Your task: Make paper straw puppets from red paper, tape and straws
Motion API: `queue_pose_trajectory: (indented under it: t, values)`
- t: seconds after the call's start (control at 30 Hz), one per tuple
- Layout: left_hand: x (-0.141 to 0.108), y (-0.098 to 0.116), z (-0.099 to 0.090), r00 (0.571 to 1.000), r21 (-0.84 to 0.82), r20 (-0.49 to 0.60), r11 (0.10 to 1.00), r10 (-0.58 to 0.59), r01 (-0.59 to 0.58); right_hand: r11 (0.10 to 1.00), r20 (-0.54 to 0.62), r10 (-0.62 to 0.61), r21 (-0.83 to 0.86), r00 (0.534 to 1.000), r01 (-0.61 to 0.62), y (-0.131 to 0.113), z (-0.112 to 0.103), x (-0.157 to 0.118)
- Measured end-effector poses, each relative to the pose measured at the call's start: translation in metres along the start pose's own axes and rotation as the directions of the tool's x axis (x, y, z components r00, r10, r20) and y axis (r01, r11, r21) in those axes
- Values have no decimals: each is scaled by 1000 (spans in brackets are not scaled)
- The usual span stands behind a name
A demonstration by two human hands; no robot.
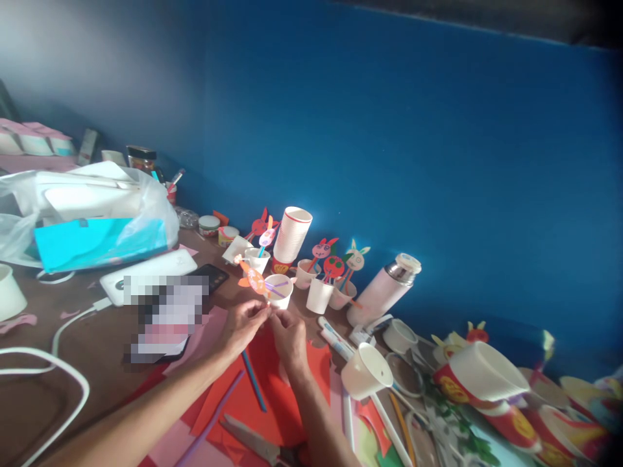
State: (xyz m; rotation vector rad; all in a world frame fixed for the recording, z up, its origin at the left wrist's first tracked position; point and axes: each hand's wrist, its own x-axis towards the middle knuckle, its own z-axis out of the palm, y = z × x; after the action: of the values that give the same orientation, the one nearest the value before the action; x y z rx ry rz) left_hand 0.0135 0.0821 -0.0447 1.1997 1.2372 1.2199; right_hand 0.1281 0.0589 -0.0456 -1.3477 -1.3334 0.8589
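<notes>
Left hand (247, 318) and right hand (292, 334) have pinched fingers close together, likely for fine work; I cannot tell what they hold. Just beyond, one orange figure (255, 279) leans at one cup (283, 301); rightward, three cups (320, 297) seemingly prop three figures (357, 259), then one flask (380, 292).

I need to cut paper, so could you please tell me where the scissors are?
In the head view, the scissors lie bottom centre on the red paper, between the person's forearms, right of the purple strip.
</notes>
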Motion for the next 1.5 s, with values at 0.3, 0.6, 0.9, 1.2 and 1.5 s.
queue_pose_trajectory:
  t: [0.3,0.6,0.9,1.2,1.5]
  values:
    - [5,4,-12,995,188,-43,979,94,-84,992,-188,-109,-84,976,95,-8,-12,1]
    - [9,2,-16,984,294,81,939,161,-178,991,-347,-21,117,938,66,11,-26,25]
    - [12,0,-19,966,300,149,921,212,-248,975,-225,26,221,974,25,13,-25,22]
    - [16,-2,-23,965,300,110,918,238,-260,952,-150,-9,302,989,54,19,-20,21]
    - [22,-10,-21,979,214,27,955,203,-204,961,-197,17,275,980,38,18,-17,19]
